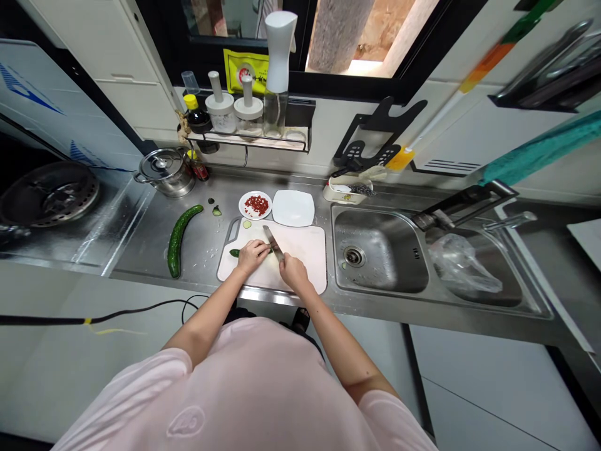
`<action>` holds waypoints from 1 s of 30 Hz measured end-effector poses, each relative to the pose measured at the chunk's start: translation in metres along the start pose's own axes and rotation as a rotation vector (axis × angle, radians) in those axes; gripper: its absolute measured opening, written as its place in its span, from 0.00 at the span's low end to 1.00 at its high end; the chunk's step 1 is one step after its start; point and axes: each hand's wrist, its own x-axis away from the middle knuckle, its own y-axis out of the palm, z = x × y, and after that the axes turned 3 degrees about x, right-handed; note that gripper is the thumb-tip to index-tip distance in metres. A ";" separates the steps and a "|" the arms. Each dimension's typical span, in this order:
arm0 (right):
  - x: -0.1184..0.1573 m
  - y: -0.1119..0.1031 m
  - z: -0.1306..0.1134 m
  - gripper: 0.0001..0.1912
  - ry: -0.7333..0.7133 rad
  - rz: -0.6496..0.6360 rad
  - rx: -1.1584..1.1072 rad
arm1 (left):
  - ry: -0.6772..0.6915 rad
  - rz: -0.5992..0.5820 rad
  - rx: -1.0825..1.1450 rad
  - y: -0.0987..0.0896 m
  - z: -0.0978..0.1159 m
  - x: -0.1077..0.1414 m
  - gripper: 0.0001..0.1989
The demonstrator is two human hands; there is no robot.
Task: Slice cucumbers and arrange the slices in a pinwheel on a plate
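Observation:
On a white cutting board (312,241) lies a short cucumber piece (234,253), mostly hidden under my left hand (253,255), whose fingers are closed over it. My right hand (293,273) grips a kitchen knife (273,242) by the handle. The blade points away from me and slants left, right beside my left fingertips at the cucumber's cut end. A round cucumber slice (246,224) rests alone near the board's top left corner. Left of the board, a long whole cucumber (177,244) lies on the steel counter, with small trimmed bits (216,211) beside it.
Behind the board stand a round plate (242,212) of chopped red pieces and a white square plate (293,208). A sink (380,250) is at the right, with a plastic bag (464,263) in its second basin. A lidded pot (165,172) and seasoning rack (248,141) are at the back.

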 end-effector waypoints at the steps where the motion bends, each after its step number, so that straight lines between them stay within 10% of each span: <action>1: 0.000 0.000 0.000 0.13 0.000 -0.003 -0.002 | -0.004 -0.005 -0.007 0.000 0.000 0.000 0.13; 30: 0.023 0.002 0.015 0.12 -0.029 -0.118 0.059 | 0.068 0.050 -0.014 0.004 -0.003 -0.002 0.12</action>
